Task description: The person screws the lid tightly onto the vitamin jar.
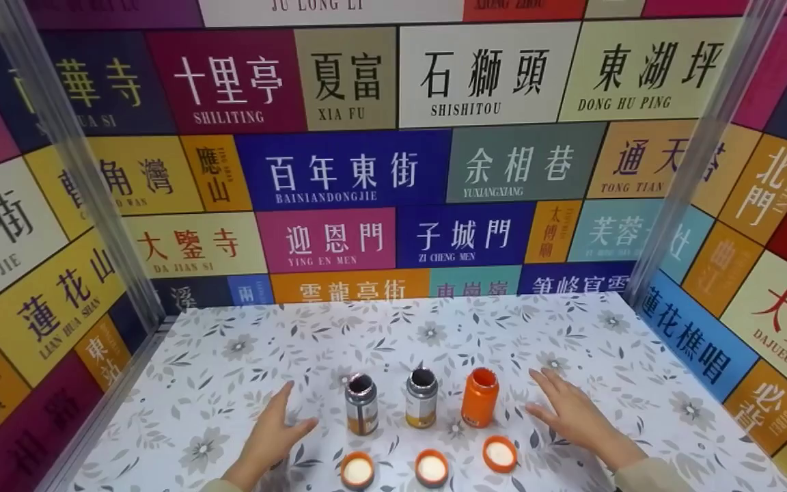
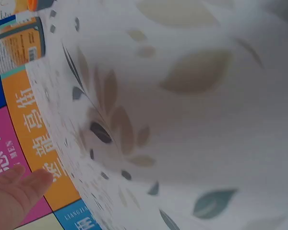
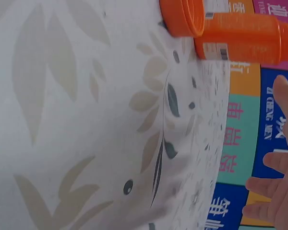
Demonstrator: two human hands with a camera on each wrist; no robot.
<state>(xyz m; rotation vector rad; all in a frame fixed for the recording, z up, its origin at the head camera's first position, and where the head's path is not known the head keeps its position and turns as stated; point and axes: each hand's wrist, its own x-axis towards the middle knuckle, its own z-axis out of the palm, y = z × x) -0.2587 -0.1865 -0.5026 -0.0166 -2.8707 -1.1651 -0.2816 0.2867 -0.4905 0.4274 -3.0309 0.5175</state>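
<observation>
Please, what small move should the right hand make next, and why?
Perhaps the right hand should pick up the lid nearest to it: that lid lies loose in front of the orange bottle, which stands open, and this hand is empty.

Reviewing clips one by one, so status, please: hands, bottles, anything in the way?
Left hand, right hand: open, empty. Two grey cylindrical bottles, one orange cylindrical bottle: upright, uncapped, between hands. Three round orange-rimmed lids: near side. No obstruction visible.
</observation>
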